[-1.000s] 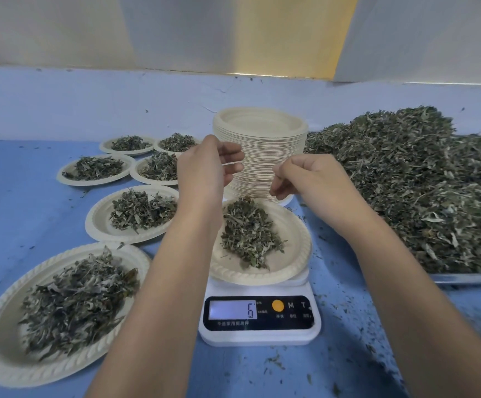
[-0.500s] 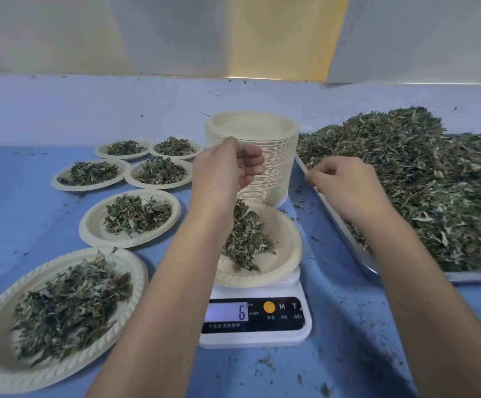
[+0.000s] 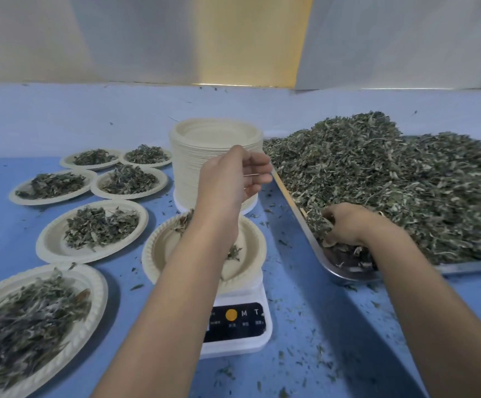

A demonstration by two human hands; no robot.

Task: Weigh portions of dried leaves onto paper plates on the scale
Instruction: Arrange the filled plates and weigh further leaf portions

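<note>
A white digital scale (image 3: 235,326) stands at centre with a paper plate (image 3: 255,248) on it. The plate holds a small heap of dried leaves (image 3: 233,252), mostly hidden by my left forearm, which also covers the display. My left hand (image 3: 230,179) hovers above that plate with its fingers loosely curled and nothing visible in them. My right hand (image 3: 348,225) is dug into the big pile of dried leaves (image 3: 391,182) at the near left corner of the metal tray (image 3: 324,258), with its fingers closed around some leaves.
A tall stack of empty paper plates (image 3: 216,139) stands just behind the scale. Several filled plates lie to the left, the nearest (image 3: 95,294) at the front and another (image 3: 52,242) behind it. Leaf crumbs dot the blue table (image 3: 305,354).
My right hand has moved from above the scale plate rightwards and down into the leaf pile. My left hand has stayed above the plate, drifting a little to the right.
</note>
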